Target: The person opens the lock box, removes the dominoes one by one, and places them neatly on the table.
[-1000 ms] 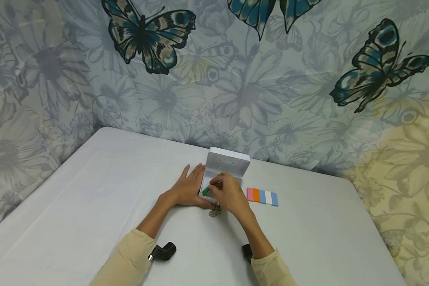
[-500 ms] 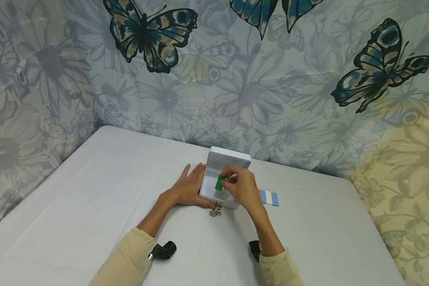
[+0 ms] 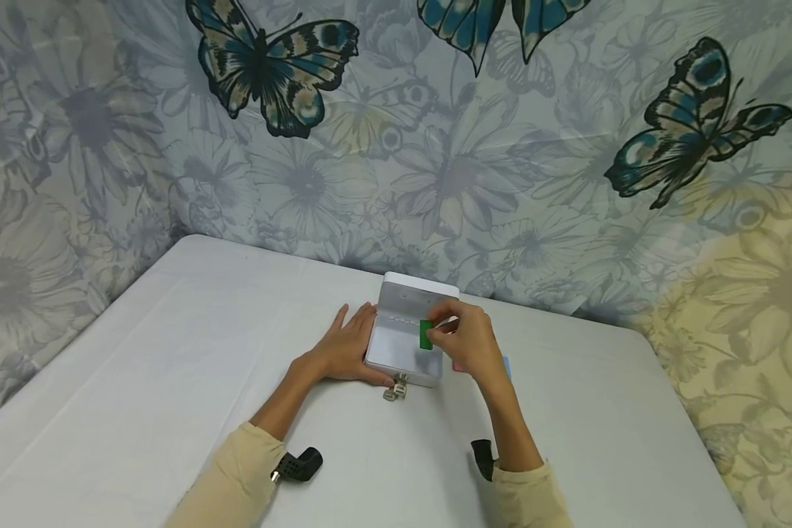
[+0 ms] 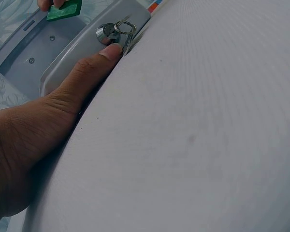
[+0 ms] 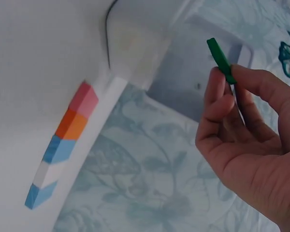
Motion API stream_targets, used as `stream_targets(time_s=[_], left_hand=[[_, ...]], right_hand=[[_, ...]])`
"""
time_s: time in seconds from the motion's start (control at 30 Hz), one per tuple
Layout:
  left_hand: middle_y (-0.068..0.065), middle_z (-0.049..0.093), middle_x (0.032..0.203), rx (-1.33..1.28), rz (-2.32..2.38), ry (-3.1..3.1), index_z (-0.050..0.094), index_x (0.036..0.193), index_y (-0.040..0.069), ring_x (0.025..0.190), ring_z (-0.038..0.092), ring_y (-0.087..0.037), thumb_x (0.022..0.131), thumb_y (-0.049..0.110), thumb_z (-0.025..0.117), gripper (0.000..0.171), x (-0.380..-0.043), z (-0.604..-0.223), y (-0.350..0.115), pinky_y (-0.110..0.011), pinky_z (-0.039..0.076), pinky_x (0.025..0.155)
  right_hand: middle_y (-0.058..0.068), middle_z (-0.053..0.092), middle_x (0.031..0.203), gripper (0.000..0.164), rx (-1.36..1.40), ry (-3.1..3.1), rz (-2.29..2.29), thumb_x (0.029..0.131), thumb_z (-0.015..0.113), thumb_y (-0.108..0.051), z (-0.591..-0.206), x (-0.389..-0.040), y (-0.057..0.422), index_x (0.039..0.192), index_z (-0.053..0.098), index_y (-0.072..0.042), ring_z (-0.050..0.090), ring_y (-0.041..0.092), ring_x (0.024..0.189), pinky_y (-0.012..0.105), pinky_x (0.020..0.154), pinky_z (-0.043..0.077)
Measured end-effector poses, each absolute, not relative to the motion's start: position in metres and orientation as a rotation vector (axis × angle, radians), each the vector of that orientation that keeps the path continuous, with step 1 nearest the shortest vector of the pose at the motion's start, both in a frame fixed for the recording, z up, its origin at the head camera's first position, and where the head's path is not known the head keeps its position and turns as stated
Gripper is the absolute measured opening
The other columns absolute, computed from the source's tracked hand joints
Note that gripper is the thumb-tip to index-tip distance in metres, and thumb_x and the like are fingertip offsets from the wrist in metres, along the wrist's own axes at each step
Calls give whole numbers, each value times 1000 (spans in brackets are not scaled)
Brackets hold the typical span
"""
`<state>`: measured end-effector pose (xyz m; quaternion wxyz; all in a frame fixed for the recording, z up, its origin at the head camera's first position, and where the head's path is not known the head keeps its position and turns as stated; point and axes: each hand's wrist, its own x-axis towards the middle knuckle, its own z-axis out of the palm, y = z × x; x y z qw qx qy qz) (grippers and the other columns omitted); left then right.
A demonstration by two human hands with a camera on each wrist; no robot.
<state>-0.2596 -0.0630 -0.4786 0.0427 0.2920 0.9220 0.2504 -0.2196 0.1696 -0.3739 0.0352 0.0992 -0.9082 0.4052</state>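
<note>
My right hand point(image 3: 468, 339) pinches a small flat green block point(image 3: 425, 334) between thumb and fingertips, above the right side of an open white metal lock box point(image 3: 392, 353). In the right wrist view the block point(image 5: 219, 60) is seen nearly edge-on, the other fingers curled beneath it. My left hand point(image 3: 346, 352) rests against the box's left side, fingers straight and spread. Its thumb point(image 4: 89, 70) lies along the front wall, with the tip close by a round lock point(image 4: 106, 34). Keys on a ring point(image 4: 125, 29) hang from that lock.
The box lid point(image 3: 402, 293) stands raised at the back. Right of the box, a row of several flat coloured blocks point(image 5: 70, 123) in pink, orange, blue and white lies on the white table point(image 3: 237, 323); my right arm partly covers it in the head view. Butterfly-patterned cloth hangs behind.
My right hand has lifted the green block from the box's front left and carried it right, turning it upright. The left hand stays at the box's side.
</note>
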Motion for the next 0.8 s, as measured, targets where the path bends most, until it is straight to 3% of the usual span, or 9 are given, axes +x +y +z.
stream_targets(time_s=[0.3,0.6,0.8], left_hand=[[-21,21,173,930,854,2827,19,165,5,165,10,-38,74,65,84,127,-263,-489,-62,-66,-2,131],[-23,22,172,936,850,2821,20,163,3,164,12,-40,74,67,84,127,-262,-484,-63,-68,0,130],[-21,21,173,922,841,2817,19,164,6,165,11,-39,75,66,83,125,-262,-487,-65,-66,-1,131]], right_hand=[[17,75,106,16,131,-2868,1183,92,71,-4,-356,-218,207,106,76,-2,71,27,94,27,75,57],[22,73,107,23,3,-2893,1051,93,70,-5,-352,-215,252,113,75,3,74,35,97,30,74,55],[25,74,106,27,-90,-2969,928,91,69,-2,-362,-217,280,116,72,7,72,33,90,32,69,51]])
